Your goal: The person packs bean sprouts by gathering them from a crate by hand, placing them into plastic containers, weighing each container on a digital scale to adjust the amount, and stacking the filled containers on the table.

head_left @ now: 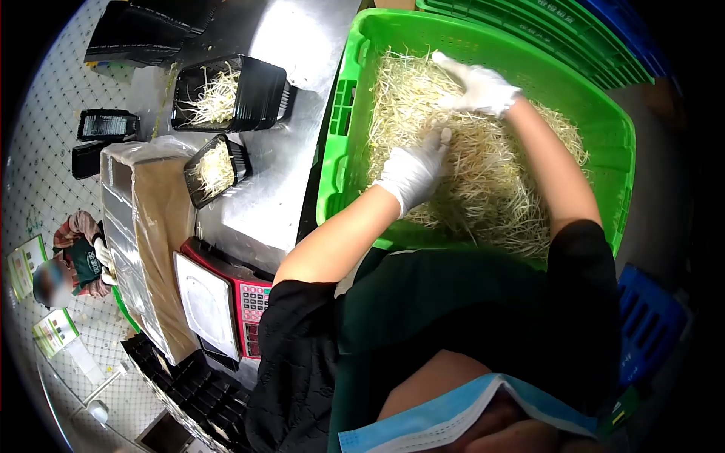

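Both my hands wear white gloves and are in a green crate point(343, 155) heaped with bean sprouts point(491, 162). My left hand point(414, 175) rests on the sprouts, its fingers stretched forward and partly sunk among them. Farther into the crate, my right hand point(479, 90) lies over the heap with its fingers spread apart, touching the sprouts near the far side. Neither hand shows a clump lifted clear of the pile.
On the steel table point(302, 45) stand a stack of black trays point(260, 94) and a smaller black tray point(243, 157), both with sprouts. A red scale point(249, 298) sits nearer, beside a plastic-lined box point(162, 226). Green crates point(529, 30) are stacked beyond. A co-worker point(75, 260) is at left.
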The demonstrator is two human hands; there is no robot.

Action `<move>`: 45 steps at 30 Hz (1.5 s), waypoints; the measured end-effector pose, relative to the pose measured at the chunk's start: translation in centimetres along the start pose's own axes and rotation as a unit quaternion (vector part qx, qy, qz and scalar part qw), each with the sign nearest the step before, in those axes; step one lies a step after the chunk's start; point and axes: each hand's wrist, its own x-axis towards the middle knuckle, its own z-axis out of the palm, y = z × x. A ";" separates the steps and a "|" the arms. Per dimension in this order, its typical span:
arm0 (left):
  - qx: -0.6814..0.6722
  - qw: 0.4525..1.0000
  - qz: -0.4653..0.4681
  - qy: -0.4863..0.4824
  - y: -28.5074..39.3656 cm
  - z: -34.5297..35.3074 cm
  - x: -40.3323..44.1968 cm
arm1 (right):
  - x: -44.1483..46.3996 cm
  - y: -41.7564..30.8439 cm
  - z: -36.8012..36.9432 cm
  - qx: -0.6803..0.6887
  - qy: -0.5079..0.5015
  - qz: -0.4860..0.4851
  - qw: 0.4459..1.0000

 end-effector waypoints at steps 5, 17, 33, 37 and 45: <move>-0.017 1.000 0.017 0.017 -0.9 0.7 -0.4 | 6.1 3.4 -0.3 0.204 0.038 0.023 0.978; -0.164 0.930 -0.111 0.311 -3.8 0.8 -0.4 | 5.7 2.0 0.6 0.169 -0.104 -0.037 0.979; 0.214 0.789 -0.285 0.501 -30.3 -15.7 -13.7 | 3.0 -3.9 2.1 -0.097 -0.042 0.026 0.994; -0.266 0.808 -0.307 0.426 -33.4 -13.8 -14.9 | 2.1 -1.2 0.9 0.064 -0.112 0.106 0.986; 0.073 0.769 -0.545 0.326 -30.3 -16.2 -15.6 | -5.5 -1.5 -1.4 0.119 0.132 -0.043 0.983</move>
